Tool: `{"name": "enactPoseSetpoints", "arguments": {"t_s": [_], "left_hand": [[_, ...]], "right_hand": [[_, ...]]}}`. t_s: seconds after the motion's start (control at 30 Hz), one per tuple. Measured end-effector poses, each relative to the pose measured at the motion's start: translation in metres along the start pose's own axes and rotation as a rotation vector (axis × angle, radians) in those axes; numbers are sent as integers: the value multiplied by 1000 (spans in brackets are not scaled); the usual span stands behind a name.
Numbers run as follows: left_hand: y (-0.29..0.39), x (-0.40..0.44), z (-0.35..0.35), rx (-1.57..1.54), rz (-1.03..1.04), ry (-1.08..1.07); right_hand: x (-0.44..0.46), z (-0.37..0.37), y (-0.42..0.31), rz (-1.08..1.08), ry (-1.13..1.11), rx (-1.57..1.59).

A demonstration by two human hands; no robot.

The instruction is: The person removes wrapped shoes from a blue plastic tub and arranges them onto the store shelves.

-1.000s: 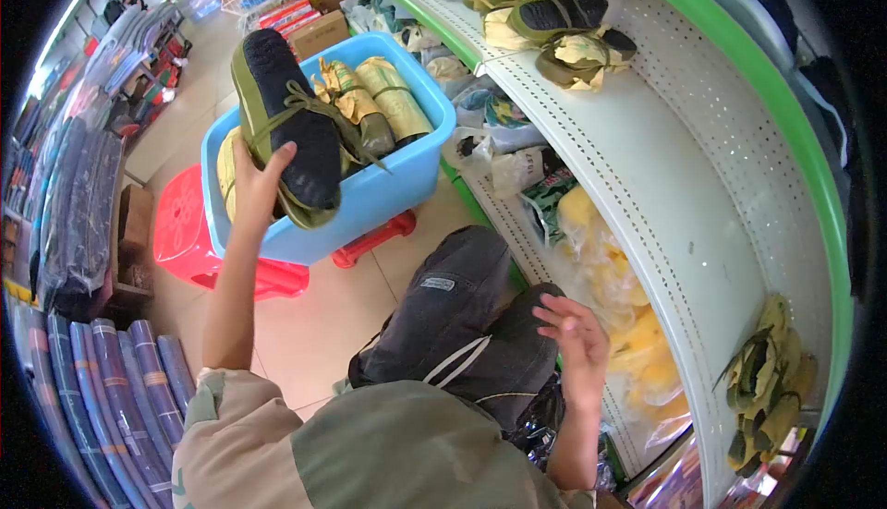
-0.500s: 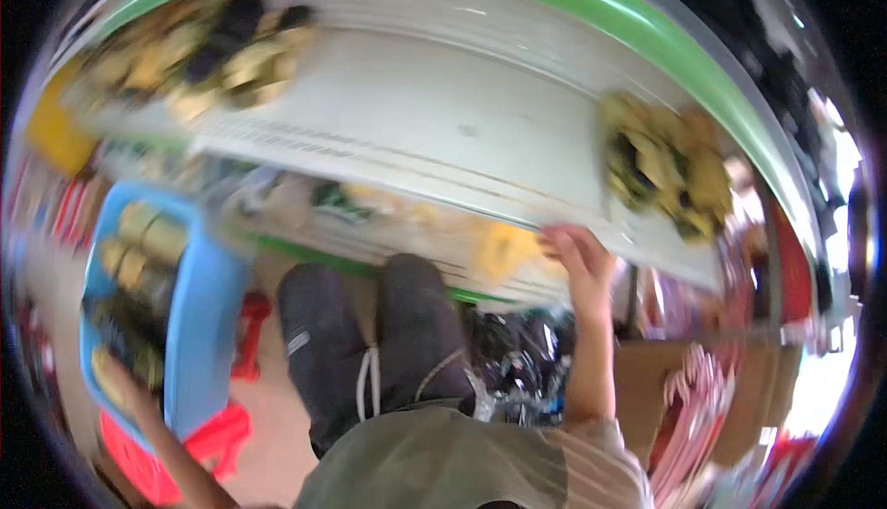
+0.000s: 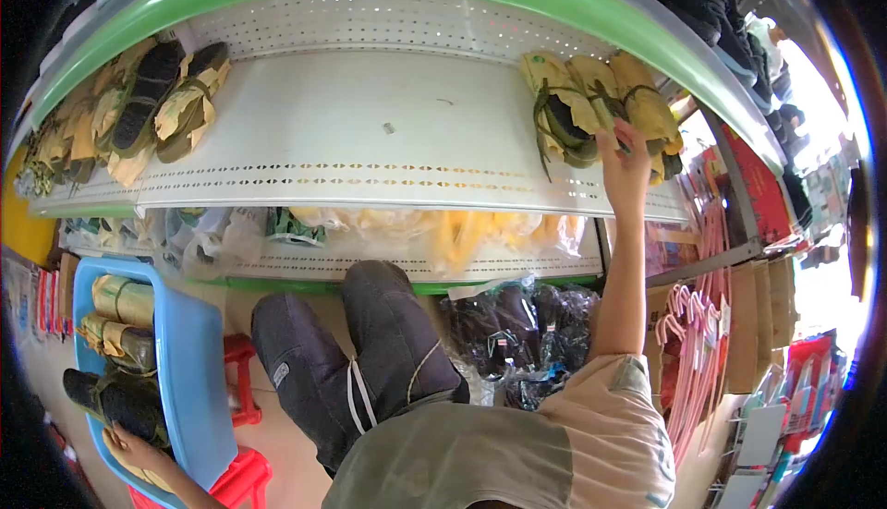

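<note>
Shoes point(image 3: 145, 107) line both ends of the shelf point(image 3: 342, 130), more remain in the tub point(image 3: 196, 361) below, left hand point(image 3: 139, 454) grasping one, right hand point(image 3: 625, 152) grip unclear.

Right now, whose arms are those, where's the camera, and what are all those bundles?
No robot here: it's one person's two bare hands, seen by a camera worn on their head, looking forward and down. The white metal shelf carries paper-wrapped, dark-soled shoes at the left and yellowish paper-wrapped bundles at the right. The left hand touches a dark-soled green shoe at the blue plastic tub. The right hand is at the right-side bundles; I can't tell whether it grips one.
</note>
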State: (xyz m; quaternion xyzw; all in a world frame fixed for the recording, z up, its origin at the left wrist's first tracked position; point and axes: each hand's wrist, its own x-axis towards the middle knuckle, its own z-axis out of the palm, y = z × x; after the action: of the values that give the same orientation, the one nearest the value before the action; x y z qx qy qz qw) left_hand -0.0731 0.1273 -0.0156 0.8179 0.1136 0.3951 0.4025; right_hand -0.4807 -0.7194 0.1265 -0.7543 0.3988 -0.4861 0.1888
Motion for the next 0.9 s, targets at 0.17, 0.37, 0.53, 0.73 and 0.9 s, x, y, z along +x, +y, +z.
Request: {"name": "enactPoseSetpoints", "arguments": {"t_s": [0.17, 0.37, 0.53, 0.73, 0.9], "left_hand": [[-120, 58, 7, 878, 300, -96], [-78, 15, 7, 455, 165, 1], [85, -39, 6, 359, 260, 191], [191, -75, -15, 124, 496, 182], [241, -140, 1, -277, 454, -395]], "right_hand": [[10, 38, 45, -111, -93, -332], [31, 61, 77, -334, -113, -227], [29, 59, 72, -83, -78, -159], [0, 30, 32, 203, -103, 198], [-76, 36, -48, 283, -106, 26]]}}
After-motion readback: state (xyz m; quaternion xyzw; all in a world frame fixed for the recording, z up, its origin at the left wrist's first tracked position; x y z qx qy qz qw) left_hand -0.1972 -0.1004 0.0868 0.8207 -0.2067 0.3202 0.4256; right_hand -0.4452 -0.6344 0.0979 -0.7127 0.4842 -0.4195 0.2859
